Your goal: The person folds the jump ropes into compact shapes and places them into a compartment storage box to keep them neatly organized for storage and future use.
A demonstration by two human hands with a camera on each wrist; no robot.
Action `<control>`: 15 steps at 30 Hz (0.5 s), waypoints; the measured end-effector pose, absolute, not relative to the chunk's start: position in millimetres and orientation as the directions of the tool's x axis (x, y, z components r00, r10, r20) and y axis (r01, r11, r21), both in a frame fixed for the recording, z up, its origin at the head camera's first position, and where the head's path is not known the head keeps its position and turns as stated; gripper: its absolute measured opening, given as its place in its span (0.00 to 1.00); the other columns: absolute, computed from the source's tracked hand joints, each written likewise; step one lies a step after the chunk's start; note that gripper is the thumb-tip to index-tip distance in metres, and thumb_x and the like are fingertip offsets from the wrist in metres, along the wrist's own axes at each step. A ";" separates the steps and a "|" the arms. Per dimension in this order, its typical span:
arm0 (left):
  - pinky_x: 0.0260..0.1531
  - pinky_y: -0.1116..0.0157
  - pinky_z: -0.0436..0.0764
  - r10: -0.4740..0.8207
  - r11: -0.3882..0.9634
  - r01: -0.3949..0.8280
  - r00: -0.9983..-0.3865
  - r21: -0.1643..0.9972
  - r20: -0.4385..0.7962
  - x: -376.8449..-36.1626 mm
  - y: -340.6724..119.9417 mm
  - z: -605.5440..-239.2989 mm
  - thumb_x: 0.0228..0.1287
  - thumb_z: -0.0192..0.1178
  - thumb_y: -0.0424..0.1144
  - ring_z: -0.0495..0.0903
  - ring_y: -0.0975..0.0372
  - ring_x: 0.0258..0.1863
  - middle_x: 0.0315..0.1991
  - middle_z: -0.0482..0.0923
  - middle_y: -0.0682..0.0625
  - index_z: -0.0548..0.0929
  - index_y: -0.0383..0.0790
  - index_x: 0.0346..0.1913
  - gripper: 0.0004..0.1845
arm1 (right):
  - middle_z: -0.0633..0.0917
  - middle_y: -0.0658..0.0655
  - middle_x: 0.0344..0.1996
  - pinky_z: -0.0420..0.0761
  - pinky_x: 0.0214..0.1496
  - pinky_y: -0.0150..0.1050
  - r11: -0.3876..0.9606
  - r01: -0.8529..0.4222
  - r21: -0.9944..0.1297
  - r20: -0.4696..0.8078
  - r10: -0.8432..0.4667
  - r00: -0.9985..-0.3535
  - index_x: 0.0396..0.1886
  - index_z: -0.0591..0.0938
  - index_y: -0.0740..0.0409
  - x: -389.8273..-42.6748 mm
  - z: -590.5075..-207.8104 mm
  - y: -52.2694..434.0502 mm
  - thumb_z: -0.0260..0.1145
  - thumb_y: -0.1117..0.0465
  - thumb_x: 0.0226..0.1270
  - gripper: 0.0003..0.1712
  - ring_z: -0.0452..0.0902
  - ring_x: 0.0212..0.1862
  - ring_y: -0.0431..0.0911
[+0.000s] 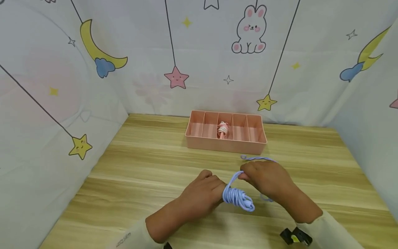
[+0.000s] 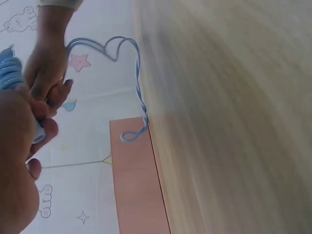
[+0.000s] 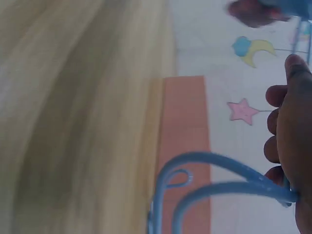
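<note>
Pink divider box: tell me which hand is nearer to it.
Right. The right hand pinches the blue cord just in front of the pink divider box; the left hand grips the coiled bundle farther back.

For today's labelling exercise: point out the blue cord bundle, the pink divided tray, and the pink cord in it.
blue cord bundle (image 1: 237, 197), head view, middle of the coils
pink divided tray (image 1: 225, 146), head view, front wall
pink cord (image 1: 222, 130), head view, wound middle
</note>
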State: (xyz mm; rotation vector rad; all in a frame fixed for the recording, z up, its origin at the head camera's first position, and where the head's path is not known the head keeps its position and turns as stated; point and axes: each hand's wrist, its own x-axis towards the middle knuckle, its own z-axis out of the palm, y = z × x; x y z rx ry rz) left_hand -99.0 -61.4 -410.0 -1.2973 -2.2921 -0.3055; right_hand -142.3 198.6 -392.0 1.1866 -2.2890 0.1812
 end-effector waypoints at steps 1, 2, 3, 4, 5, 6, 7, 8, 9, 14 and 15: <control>0.50 0.60 0.69 0.707 0.529 0.849 -0.445 0.007 0.550 -99.6 -63.3 -408.3 0.69 0.66 0.41 0.78 0.64 0.40 0.38 0.80 0.59 0.76 0.46 0.40 0.08 | 0.75 0.43 0.23 0.71 0.22 0.38 0.601 -0.790 0.125 0.517 -0.718 -0.465 0.38 0.77 0.52 -142.2 -398.2 199.6 0.34 0.40 0.84 0.31 0.70 0.22 0.39; 0.50 0.59 0.70 0.667 0.535 0.843 -0.458 0.050 0.588 -100.2 -65.1 -406.3 0.67 0.67 0.39 0.79 0.63 0.40 0.38 0.81 0.57 0.76 0.45 0.41 0.08 | 0.73 0.42 0.22 0.70 0.21 0.37 0.603 -0.789 0.121 0.505 -0.721 -0.474 0.37 0.76 0.52 -141.4 -404.9 200.1 0.32 0.41 0.85 0.30 0.69 0.21 0.38; 0.49 0.58 0.70 0.621 0.549 0.831 -0.477 0.090 0.622 -101.1 -66.6 -404.3 0.66 0.68 0.38 0.79 0.62 0.40 0.38 0.81 0.56 0.77 0.44 0.42 0.09 | 0.72 0.43 0.21 0.68 0.19 0.37 0.603 -0.789 0.119 0.501 -0.723 -0.477 0.37 0.75 0.52 -140.0 -412.0 199.8 0.32 0.41 0.85 0.30 0.67 0.21 0.38; 0.47 0.57 0.70 0.571 0.564 0.815 -0.500 0.132 0.651 -102.0 -67.8 -401.9 0.64 0.68 0.36 0.80 0.62 0.39 0.37 0.81 0.56 0.78 0.44 0.42 0.09 | 0.70 0.43 0.20 0.65 0.17 0.36 0.604 -0.788 0.120 0.500 -0.722 -0.478 0.36 0.74 0.53 -137.6 -419.3 199.1 0.31 0.42 0.86 0.30 0.64 0.19 0.38; 0.46 0.56 0.71 0.519 0.580 0.795 -0.528 0.178 0.672 -103.3 -68.8 -399.8 0.64 0.68 0.34 0.80 0.61 0.39 0.36 0.81 0.55 0.78 0.43 0.41 0.09 | 0.67 0.43 0.18 0.63 0.16 0.36 0.609 -0.785 0.117 0.500 -0.719 -0.483 0.35 0.72 0.52 -134.1 -426.9 198.0 0.31 0.43 0.86 0.29 0.61 0.18 0.37; 0.44 0.56 0.71 0.468 0.602 0.767 -0.564 0.222 0.681 -105.0 -69.5 -398.2 0.64 0.68 0.34 0.80 0.61 0.37 0.34 0.81 0.54 0.78 0.43 0.40 0.08 | 0.65 0.42 0.17 0.61 0.14 0.35 0.606 -0.788 0.113 0.506 -0.718 -0.479 0.33 0.71 0.52 -129.7 -433.7 195.9 0.31 0.44 0.86 0.28 0.58 0.17 0.37; 0.42 0.56 0.72 0.416 0.624 0.735 -0.600 0.265 0.683 -107.0 -70.0 -397.1 0.65 0.68 0.34 0.80 0.61 0.34 0.32 0.80 0.54 0.79 0.43 0.39 0.07 | 0.63 0.42 0.17 0.59 0.14 0.35 0.597 -0.794 0.110 0.511 -0.720 -0.470 0.32 0.69 0.52 -124.1 -439.3 193.0 0.31 0.44 0.86 0.28 0.56 0.17 0.37; 0.40 0.56 0.72 0.366 0.648 0.700 -0.632 0.300 0.683 -109.1 -70.2 -396.3 0.65 0.68 0.34 0.80 0.61 0.32 0.30 0.81 0.54 0.80 0.43 0.39 0.06 | 0.63 0.42 0.17 0.59 0.13 0.34 0.585 -0.805 0.097 0.514 -0.722 -0.462 0.32 0.69 0.52 -117.6 -443.7 189.6 0.32 0.44 0.86 0.27 0.56 0.17 0.36; 0.37 0.57 0.72 0.319 0.680 0.657 -0.664 0.325 0.676 -111.5 -70.2 -396.4 0.65 0.68 0.34 0.80 0.62 0.30 0.28 0.81 0.55 0.81 0.43 0.39 0.05 | 0.64 0.42 0.16 0.59 0.13 0.34 0.569 -0.818 0.086 0.518 -0.727 -0.451 0.31 0.69 0.52 -110.8 -446.4 185.1 0.34 0.44 0.86 0.27 0.56 0.17 0.36; 0.30 0.59 0.69 0.189 0.859 0.425 -0.782 0.287 0.594 -119.6 -70.5 -407.6 0.68 0.68 0.40 0.82 0.60 0.26 0.28 0.84 0.54 0.82 0.46 0.38 0.05 | 0.68 0.37 0.18 0.59 0.17 0.26 0.495 -0.868 -0.024 0.508 -0.742 -0.437 0.30 0.70 0.48 -75.8 -437.7 160.6 0.43 0.43 0.85 0.23 0.56 0.19 0.31; 0.30 0.58 0.68 0.190 0.892 0.383 -0.800 0.240 0.569 -120.5 -70.8 -411.4 0.68 0.67 0.42 0.82 0.59 0.26 0.28 0.83 0.54 0.81 0.46 0.38 0.06 | 0.68 0.36 0.18 0.59 0.18 0.25 0.487 -0.872 -0.044 0.504 -0.743 -0.440 0.29 0.70 0.48 -70.7 -432.2 156.5 0.45 0.42 0.83 0.23 0.55 0.19 0.30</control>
